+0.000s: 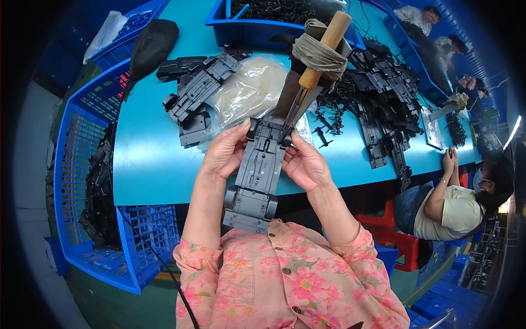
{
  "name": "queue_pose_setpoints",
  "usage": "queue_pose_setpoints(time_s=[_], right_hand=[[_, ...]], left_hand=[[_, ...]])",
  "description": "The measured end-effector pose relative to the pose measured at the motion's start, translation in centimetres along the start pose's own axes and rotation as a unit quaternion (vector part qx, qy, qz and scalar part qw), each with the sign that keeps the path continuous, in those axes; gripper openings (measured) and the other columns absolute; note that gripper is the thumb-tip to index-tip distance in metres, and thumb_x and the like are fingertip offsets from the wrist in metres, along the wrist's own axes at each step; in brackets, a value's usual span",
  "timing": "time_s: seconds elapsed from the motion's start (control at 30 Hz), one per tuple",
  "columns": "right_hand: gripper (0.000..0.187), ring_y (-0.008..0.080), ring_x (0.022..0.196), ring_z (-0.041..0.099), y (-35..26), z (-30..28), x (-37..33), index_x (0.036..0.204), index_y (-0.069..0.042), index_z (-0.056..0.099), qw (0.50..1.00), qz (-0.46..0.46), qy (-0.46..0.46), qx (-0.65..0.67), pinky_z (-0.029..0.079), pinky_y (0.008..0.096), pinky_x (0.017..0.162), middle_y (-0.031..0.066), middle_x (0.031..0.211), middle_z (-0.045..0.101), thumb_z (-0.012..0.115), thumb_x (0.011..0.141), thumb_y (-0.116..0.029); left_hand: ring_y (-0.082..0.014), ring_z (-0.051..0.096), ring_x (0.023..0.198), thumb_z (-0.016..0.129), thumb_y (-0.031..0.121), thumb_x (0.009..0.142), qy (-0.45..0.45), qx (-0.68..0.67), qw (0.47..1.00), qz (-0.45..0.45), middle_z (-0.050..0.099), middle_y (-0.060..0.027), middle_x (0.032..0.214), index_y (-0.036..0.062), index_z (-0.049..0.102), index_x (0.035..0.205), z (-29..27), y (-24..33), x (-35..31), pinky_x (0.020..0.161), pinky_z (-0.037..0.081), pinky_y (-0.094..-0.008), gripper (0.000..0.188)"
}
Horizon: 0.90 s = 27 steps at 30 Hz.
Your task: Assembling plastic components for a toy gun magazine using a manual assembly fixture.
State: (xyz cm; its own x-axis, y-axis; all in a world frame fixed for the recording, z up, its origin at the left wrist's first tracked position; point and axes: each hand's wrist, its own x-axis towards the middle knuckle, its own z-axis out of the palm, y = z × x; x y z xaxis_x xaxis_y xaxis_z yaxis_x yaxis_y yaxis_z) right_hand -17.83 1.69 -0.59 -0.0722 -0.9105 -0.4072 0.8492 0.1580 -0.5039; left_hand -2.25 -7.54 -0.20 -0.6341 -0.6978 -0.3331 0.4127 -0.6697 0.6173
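Note:
A black plastic toy-car chassis (256,174) slants between my hands, its near end close to my shirt and its far end over the table's front part. My left hand (226,149) grips the chassis by its far left corner, thumb on top. On the opposite corner my right hand (307,164) holds it the same way. A wooden-handled tool (325,48), bound with cloth strips (315,55) to an upright stand, points its metal shaft down at the chassis's far end. Whether the tip touches the plastic I cannot tell.
Stacked chassis lie left (203,82) and right (383,82) on the turquoise table (148,159). Small black parts (329,118) and a clear plastic bag (246,88) lie behind my hands. A blue crate (71,181) stands left. A masked co-worker (457,205) sits right.

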Motion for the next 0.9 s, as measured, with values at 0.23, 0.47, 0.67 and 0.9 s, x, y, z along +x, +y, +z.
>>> queue_pose_setpoints(time_s=[0.23, 0.47, 0.67, 0.9], right_hand=[[0.029, 0.0175, 0.088, 0.054, 0.0, -0.2, 0.2, 0.109, -0.008, 0.050, 1.000, 0.000, -0.005, 0.004, 0.046, 0.0368, 0.081, 0.0072, 0.097, 0.057, 0.055, 0.085, -0.022], [0.029, 0.0170, 0.087, 0.055, 0.0, 0.0, 0.3, 0.110, -0.008, 0.050, 1.000, 0.001, -0.007, -0.002, 0.046, 0.0366, 0.081, 0.0067, 0.097, 0.057, 0.054, 0.085, -0.023], [0.024, 0.0152, 0.083, 0.056, 0.0, -0.2, -0.3, 0.104, -0.007, 0.053, 0.999, -0.013, -0.039, -0.001, 0.047, 0.0347, 0.076, 0.0065, 0.091, 0.059, 0.056, 0.083, -0.019], [0.012, 0.0097, 0.068, 0.053, 0.9, -1.8, -4.3, 0.081, -0.008, 0.052, 0.993, 0.092, -0.036, -0.057, 0.047, 0.0302, 0.068, -0.0012, 0.072, 0.052, 0.057, 0.082, -0.019]], left_hand=[[-0.0083, 0.055, 0.073, 0.061, 0.022, 0.081, 0.004, -0.003, 1.000, 0.001, 0.059, -0.0048, 0.083, -0.0001, 0.055, 0.095, -0.2, -0.1, 0.3, 0.067, 0.048, -0.0230, 0.027], [-0.0085, 0.056, 0.074, 0.061, 0.021, 0.081, -0.003, -0.001, 1.000, -0.002, 0.059, -0.0050, 0.085, 0.0001, 0.055, 0.096, -0.5, 0.1, 0.4, 0.067, 0.049, -0.0219, 0.026], [-0.0068, 0.049, 0.067, 0.059, 0.020, 0.082, 0.040, 0.030, 0.999, 0.007, 0.055, 0.0008, 0.076, 0.0037, 0.057, 0.089, 0.0, -0.4, 0.0, 0.063, 0.041, -0.0204, 0.018], [-0.0124, 0.055, 0.068, 0.046, 0.023, 0.089, 0.027, 0.117, 0.991, -0.060, 0.058, -0.0070, 0.077, -0.0012, 0.054, 0.093, -1.6, -2.0, -5.0, 0.062, 0.047, -0.0251, 0.026]])
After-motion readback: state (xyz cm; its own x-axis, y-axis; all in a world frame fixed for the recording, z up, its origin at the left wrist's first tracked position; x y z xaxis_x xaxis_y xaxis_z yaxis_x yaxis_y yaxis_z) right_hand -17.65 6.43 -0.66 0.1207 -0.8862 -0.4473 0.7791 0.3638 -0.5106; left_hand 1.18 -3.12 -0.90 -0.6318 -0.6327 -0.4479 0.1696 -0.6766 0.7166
